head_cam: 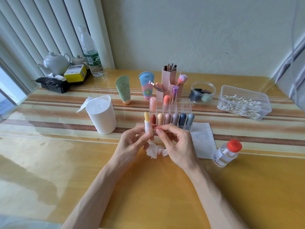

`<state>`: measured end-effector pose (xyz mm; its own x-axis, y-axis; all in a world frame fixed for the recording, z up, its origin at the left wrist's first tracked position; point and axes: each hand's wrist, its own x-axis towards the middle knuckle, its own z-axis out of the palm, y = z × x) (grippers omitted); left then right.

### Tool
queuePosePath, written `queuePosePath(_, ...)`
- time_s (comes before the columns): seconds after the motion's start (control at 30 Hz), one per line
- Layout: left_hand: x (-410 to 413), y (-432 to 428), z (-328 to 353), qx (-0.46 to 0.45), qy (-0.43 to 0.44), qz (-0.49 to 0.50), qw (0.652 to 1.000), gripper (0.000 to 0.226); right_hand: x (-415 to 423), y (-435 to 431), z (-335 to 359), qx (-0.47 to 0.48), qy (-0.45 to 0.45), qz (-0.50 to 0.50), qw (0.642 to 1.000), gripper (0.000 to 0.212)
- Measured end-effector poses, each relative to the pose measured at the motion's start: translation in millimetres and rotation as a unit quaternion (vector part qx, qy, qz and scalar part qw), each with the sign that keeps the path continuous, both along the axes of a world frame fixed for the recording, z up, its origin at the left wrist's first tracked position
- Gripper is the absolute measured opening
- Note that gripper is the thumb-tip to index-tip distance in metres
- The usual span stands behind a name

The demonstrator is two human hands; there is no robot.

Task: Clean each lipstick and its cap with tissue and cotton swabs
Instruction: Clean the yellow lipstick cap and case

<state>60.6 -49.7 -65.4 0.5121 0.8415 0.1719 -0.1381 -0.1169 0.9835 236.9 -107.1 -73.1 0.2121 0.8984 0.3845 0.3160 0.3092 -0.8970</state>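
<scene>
L hand [133,139] grips 1 uncapped lipstick [147,123] upright over desk [49,162] centre: white plastic tube, waxy yellow rounded tip. R hand [173,142] pinches a thin stick [159,128], too small to identify, thumb & forefinger together. 1 crumpled tissue [154,151] shows beneath them. At 12 o'clock, clear acrylic organizer [186,104] w/ 6 capsule-shaped lipsticks [168,118] in front, 2 behind. Swab tub [244,103] at 2 o'clock.
</scene>
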Motion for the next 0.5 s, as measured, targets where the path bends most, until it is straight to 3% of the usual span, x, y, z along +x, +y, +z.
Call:
queuePosePath(0.33, -0.5, -0.4, 1.0, 0.008, -0.005, 0.0, 1.0, 0.027, 1.8, 2.1, -0.5, 0.014, -0.003, -0.011, 1.0, 0.014)
queuePosePath(0.5, 0.3, 0.1, -1.2, 0.004, -0.007, 0.069, 0.998, 0.021, 6.4, 0.3, 0.9, 0.023, -0.067, -0.039, 0.997, 0.012)
